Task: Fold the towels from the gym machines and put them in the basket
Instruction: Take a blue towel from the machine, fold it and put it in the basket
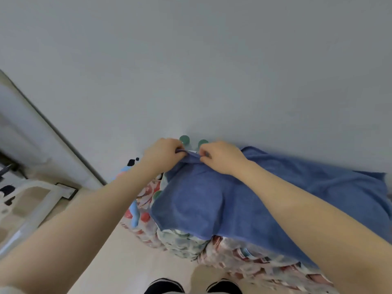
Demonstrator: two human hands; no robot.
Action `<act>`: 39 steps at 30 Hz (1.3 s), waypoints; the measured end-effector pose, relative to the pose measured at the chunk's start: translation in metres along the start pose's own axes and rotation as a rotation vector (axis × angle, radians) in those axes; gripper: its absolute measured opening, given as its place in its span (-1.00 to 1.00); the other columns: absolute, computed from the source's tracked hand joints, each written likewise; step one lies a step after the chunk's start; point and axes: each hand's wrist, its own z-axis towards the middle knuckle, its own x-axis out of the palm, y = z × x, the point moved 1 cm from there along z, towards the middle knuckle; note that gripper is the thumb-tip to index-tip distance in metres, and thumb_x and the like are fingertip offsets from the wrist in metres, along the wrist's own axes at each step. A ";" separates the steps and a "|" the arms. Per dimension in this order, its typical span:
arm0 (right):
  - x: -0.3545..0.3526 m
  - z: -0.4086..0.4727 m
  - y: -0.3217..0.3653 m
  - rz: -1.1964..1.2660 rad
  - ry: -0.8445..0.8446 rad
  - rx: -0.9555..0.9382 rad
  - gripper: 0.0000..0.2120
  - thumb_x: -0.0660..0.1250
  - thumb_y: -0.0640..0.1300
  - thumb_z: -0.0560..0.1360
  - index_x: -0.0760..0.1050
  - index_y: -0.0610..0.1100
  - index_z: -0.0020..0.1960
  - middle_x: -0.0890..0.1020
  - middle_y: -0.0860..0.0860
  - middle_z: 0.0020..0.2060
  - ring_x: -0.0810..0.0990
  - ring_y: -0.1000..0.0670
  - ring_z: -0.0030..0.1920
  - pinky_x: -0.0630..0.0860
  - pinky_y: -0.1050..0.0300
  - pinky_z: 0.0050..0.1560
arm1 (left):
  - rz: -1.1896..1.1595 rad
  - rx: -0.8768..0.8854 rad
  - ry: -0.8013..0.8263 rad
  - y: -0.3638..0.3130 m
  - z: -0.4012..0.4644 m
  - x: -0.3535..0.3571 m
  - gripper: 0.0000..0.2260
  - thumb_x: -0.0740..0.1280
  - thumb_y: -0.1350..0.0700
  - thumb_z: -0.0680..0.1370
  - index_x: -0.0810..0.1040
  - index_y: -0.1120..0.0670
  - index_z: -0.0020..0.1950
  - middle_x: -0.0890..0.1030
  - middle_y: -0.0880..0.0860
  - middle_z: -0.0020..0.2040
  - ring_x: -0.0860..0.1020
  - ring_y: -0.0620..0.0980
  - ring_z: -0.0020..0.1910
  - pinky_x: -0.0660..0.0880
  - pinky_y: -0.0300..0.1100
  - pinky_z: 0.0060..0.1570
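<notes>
A blue towel (212,200) lies spread over stacked packs of bottled water (244,257) against the wall. My left hand (163,154) pinches the towel's far edge at its left corner. My right hand (220,158) pinches the same edge a little to the right. The two hands are close together, near the wall. The towel's right part (328,181) runs off to the right along the wall. No basket is in view.
A grey wall (191,71) fills the upper view. Two green bottle caps (184,140) poke up behind the hands. A white frame structure (27,204) stands at the left on the beige floor (118,262). My dark shoes (165,287) show at the bottom.
</notes>
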 end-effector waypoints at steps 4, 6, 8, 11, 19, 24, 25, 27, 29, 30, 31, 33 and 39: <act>-0.024 0.013 0.009 0.388 -0.271 0.209 -0.89 0.15 -0.12 0.57 0.43 -0.11 -0.04 0.63 -0.06 -0.25 0.53 -0.06 -0.34 0.52 0.06 -0.17 | -0.310 -0.025 -0.194 0.001 0.023 -0.036 -0.81 0.29 0.11 0.50 0.50 0.19 -0.26 0.41 0.00 -0.41 0.37 -0.01 -0.31 0.25 -0.27 -0.39; -0.023 0.022 0.015 0.497 -0.352 0.240 -0.91 0.13 -0.14 0.58 0.40 -0.09 -0.05 0.67 -0.05 -0.23 0.62 -0.05 -0.30 0.57 0.01 -0.11 | -0.364 0.000 -0.272 0.004 0.034 -0.044 -0.82 0.28 0.13 0.51 0.49 0.13 -0.29 0.39 -0.03 -0.43 0.37 -0.04 -0.35 0.26 -0.37 -0.42; -0.016 0.027 0.019 0.468 -0.335 0.240 -0.82 0.13 -0.16 0.58 0.41 -0.10 0.15 0.66 -0.08 -0.03 0.62 -0.10 -0.06 0.53 -0.06 0.05 | -0.353 0.035 -0.294 0.010 0.042 -0.044 -0.87 0.24 0.15 0.53 0.56 0.14 -0.13 0.50 0.02 -0.33 0.48 0.03 -0.22 0.28 -0.37 -0.39; 0.001 0.019 0.024 0.456 -0.185 0.251 -0.43 0.17 -0.13 0.57 0.02 -0.05 0.51 0.38 -0.09 0.40 0.39 -0.10 0.35 0.35 0.00 0.34 | -0.460 -0.023 -0.225 0.024 0.046 -0.035 -0.65 0.13 0.22 0.57 0.37 0.10 0.36 0.55 0.13 0.18 0.51 0.09 0.13 0.40 -0.26 -0.01; 0.048 -0.035 0.042 0.408 -0.211 0.355 -0.54 0.09 -0.03 0.61 0.16 -0.09 0.48 0.29 -0.01 0.45 0.27 0.00 0.44 0.18 0.16 0.40 | -0.608 -0.277 0.262 0.059 -0.036 0.036 -0.46 0.15 -0.11 0.57 0.19 0.21 0.41 0.44 0.18 0.32 0.44 0.17 0.26 0.37 -0.04 0.18; 0.051 -0.051 0.061 0.351 -0.393 0.349 -0.67 0.07 -0.09 0.62 0.44 -0.21 0.27 0.51 -0.09 0.25 0.43 -0.07 0.28 0.31 0.11 0.25 | -0.778 -0.341 0.241 0.067 -0.090 0.041 -0.67 0.21 -0.13 0.55 0.25 0.08 -0.23 0.29 0.01 -0.30 0.27 -0.05 -0.36 0.21 -0.23 -0.35; 0.053 -0.052 0.065 0.351 -0.418 0.351 -0.69 0.07 -0.10 0.62 0.47 -0.22 0.21 0.54 -0.10 0.20 0.46 -0.08 0.23 0.34 0.07 0.22 | -0.763 -0.328 0.243 0.070 -0.097 0.041 -0.66 0.23 -0.12 0.53 0.24 0.09 -0.24 0.25 0.01 -0.34 0.25 -0.03 -0.39 0.21 -0.22 -0.35; 0.056 -0.055 0.070 0.358 -0.433 0.364 -0.71 0.08 -0.10 0.62 0.49 -0.22 0.16 0.56 -0.11 0.15 0.48 -0.10 0.18 0.39 0.01 0.17 | -0.745 -0.273 0.269 0.072 -0.107 0.040 -0.64 0.30 -0.09 0.51 0.23 0.11 -0.27 0.26 0.08 -0.37 0.28 0.05 -0.37 0.24 -0.17 -0.32; 0.059 -0.057 0.073 0.363 -0.412 0.372 -0.71 0.08 -0.09 0.62 0.48 -0.21 0.16 0.55 -0.11 0.15 0.49 -0.10 0.17 0.41 -0.01 0.16 | -0.699 -0.228 0.294 0.071 -0.113 0.040 -0.69 0.32 -0.01 0.51 0.29 0.13 -0.25 0.29 0.16 -0.34 0.28 0.08 -0.32 0.21 -0.11 -0.31; 0.060 -0.058 0.074 0.363 -0.401 0.376 -0.71 0.07 -0.09 0.62 0.48 -0.22 0.16 0.54 -0.11 0.15 0.48 -0.10 0.17 0.40 -0.02 0.16 | -0.672 -0.229 0.290 0.070 -0.114 0.042 -0.74 0.32 0.02 0.51 0.32 0.14 -0.21 0.32 0.18 -0.32 0.29 0.07 -0.32 0.21 -0.10 -0.31; 0.060 -0.060 0.074 0.365 -0.398 0.379 -0.71 0.07 -0.09 0.62 0.48 -0.22 0.15 0.54 -0.11 0.15 0.48 -0.10 0.17 0.40 -0.02 0.17 | -0.653 -0.237 0.280 0.070 -0.115 0.044 -0.77 0.31 0.04 0.52 0.34 0.15 -0.19 0.34 0.18 -0.31 0.30 0.06 -0.32 0.22 -0.10 -0.30; 0.060 -0.065 0.072 0.373 -0.406 0.376 -0.71 0.08 -0.10 0.61 0.48 -0.24 0.14 0.55 -0.11 0.13 0.48 -0.09 0.16 0.39 0.01 0.16 | -0.674 -0.267 0.248 0.068 -0.119 0.050 -0.81 0.30 0.08 0.53 0.37 0.16 -0.17 0.31 0.15 -0.36 0.25 0.04 -0.39 0.20 -0.13 -0.35; 0.057 -0.095 0.044 0.358 -0.513 0.402 -0.77 0.13 -0.17 0.59 0.52 -0.26 0.04 0.59 -0.11 0.01 0.51 -0.08 0.07 0.31 0.22 0.00 | -0.774 -0.166 0.044 0.035 -0.134 0.046 -0.82 0.23 0.10 0.55 0.35 0.15 -0.19 0.39 0.06 -0.30 0.34 -0.05 -0.33 0.29 -0.20 -0.32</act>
